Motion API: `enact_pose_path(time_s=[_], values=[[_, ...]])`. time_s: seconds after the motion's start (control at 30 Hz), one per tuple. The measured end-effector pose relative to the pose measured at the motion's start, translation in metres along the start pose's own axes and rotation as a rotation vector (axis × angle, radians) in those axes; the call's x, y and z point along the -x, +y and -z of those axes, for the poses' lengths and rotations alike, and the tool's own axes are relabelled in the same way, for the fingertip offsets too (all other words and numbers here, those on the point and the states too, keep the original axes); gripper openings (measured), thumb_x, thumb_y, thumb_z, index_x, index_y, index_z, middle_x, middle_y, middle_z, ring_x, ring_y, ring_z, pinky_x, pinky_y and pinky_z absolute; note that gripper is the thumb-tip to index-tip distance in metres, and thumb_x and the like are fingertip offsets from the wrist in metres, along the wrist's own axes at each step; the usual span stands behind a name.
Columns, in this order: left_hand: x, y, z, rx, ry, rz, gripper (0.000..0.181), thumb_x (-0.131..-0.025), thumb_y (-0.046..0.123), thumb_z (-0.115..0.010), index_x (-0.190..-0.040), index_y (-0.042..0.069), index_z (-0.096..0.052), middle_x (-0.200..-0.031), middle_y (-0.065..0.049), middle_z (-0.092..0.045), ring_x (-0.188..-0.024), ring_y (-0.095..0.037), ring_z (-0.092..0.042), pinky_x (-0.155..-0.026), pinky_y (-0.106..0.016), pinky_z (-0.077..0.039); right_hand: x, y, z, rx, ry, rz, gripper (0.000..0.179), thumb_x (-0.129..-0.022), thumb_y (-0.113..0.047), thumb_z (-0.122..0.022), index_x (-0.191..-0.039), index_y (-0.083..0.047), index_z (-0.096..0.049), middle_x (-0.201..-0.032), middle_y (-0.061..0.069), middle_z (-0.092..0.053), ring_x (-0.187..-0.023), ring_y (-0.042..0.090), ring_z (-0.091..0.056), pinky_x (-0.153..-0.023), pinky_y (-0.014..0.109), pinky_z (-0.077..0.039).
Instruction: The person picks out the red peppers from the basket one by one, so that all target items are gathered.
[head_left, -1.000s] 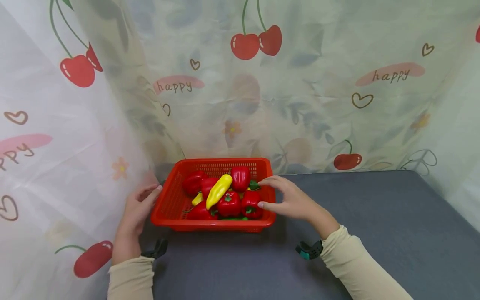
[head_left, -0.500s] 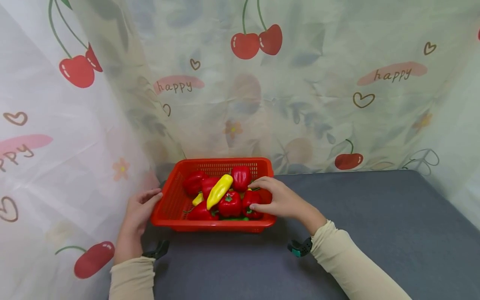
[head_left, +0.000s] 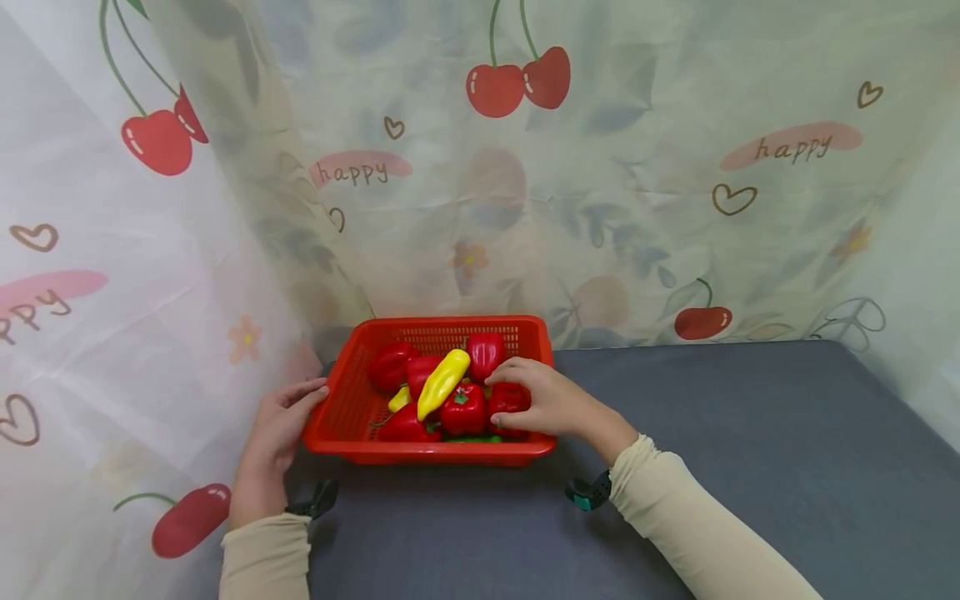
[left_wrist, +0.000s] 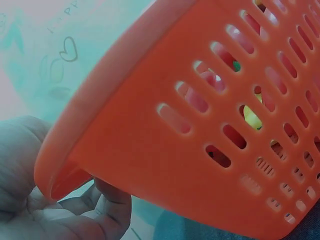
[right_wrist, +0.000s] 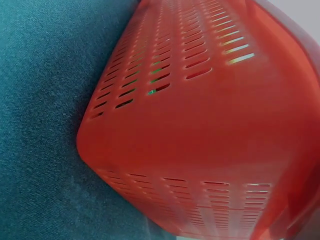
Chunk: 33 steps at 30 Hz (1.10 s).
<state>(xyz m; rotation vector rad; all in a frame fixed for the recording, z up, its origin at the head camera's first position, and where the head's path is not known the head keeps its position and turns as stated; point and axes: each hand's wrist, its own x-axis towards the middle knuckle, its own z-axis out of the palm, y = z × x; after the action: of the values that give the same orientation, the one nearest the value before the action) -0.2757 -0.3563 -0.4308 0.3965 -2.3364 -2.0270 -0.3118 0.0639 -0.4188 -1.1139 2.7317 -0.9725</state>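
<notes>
A red plastic basket (head_left: 431, 451) holds several toy peppers. My left hand (head_left: 276, 429) grips its left rim, and in the left wrist view fingers (left_wrist: 112, 212) curl beneath the rim. From the right, my right hand (head_left: 551, 396) reaches over the opposite rim, thumb and fingers spread around a red bell pepper (head_left: 508, 402) at the right end. Beside that pepper sits another red bell pepper (head_left: 463, 408). A long yellow pepper (head_left: 444, 385) lies slanted on top of the pile. The right wrist view shows mostly the basket's slotted wall (right_wrist: 200, 130).
The basket stands on a dark grey tabletop (head_left: 712, 433), close to the back edge. Behind it and along the left side hangs a printed curtain (head_left: 600, 167). A dark band (head_left: 588, 492) is worn on the right wrist, another band (head_left: 318, 498) on the left.
My right hand has moved leftward and in over the right rim, from the basket's edge to around the red bell pepper. The left hand stays at the left rim, and the peppers lie where they were.
</notes>
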Motion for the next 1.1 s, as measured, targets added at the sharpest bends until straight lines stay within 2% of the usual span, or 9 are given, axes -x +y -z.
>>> enact_pose_path(time_s=[0.33, 0.57, 0.87, 1.1], values=[[-0.004, -0.004, 0.0, 0.064, 0.0, 0.018, 0.056, -0.106, 0.027, -0.068, -0.154, 0.001, -0.053, -0.102, 0.017, -0.068, -0.091, -0.007, -0.068, -0.082, -0.02, -0.061, -0.004, -0.003, 0.001, 0.041, -0.032, -0.029, 0.053, -0.089, -0.037, -0.084, -0.136, -0.015, -0.07, -0.138, 0.004, -0.064, -0.127, 0.023, -0.06, -0.104, 0.047, -0.058], [-0.003, -0.004, 0.001, 0.07, -0.007, 0.015, 0.056, -0.105, 0.029, -0.068, -0.153, 0.003, -0.055, -0.102, 0.018, -0.069, -0.093, -0.006, -0.069, -0.083, -0.02, -0.061, -0.007, -0.002, -0.002, 0.095, -0.035, -0.047, 0.056, -0.085, -0.04, -0.087, -0.134, -0.017, -0.071, -0.135, 0.0, -0.065, -0.123, 0.019, -0.06, -0.101, 0.044, -0.06], [-0.002, -0.004, 0.0, 0.116, 0.003, -0.011, 0.038, -0.105, 0.025, -0.069, -0.139, 0.008, -0.069, -0.096, 0.017, -0.071, -0.088, -0.006, -0.071, -0.081, -0.021, -0.062, -0.01, -0.004, -0.002, 0.127, -0.043, -0.044, 0.056, -0.085, -0.042, -0.087, -0.134, -0.02, -0.071, -0.135, 0.0, -0.067, -0.122, 0.018, -0.061, -0.102, 0.043, -0.059], [0.001, -0.001, 0.0, 0.091, 0.0, 0.016, 0.052, -0.105, 0.028, -0.069, -0.15, 0.004, -0.059, -0.103, 0.016, -0.068, -0.092, -0.007, -0.069, -0.083, -0.021, -0.061, -0.013, -0.006, -0.005, 0.114, -0.023, -0.043, 0.059, -0.084, -0.043, -0.087, -0.136, -0.02, -0.07, -0.136, 0.001, -0.067, -0.126, 0.021, -0.062, -0.105, 0.045, -0.058]])
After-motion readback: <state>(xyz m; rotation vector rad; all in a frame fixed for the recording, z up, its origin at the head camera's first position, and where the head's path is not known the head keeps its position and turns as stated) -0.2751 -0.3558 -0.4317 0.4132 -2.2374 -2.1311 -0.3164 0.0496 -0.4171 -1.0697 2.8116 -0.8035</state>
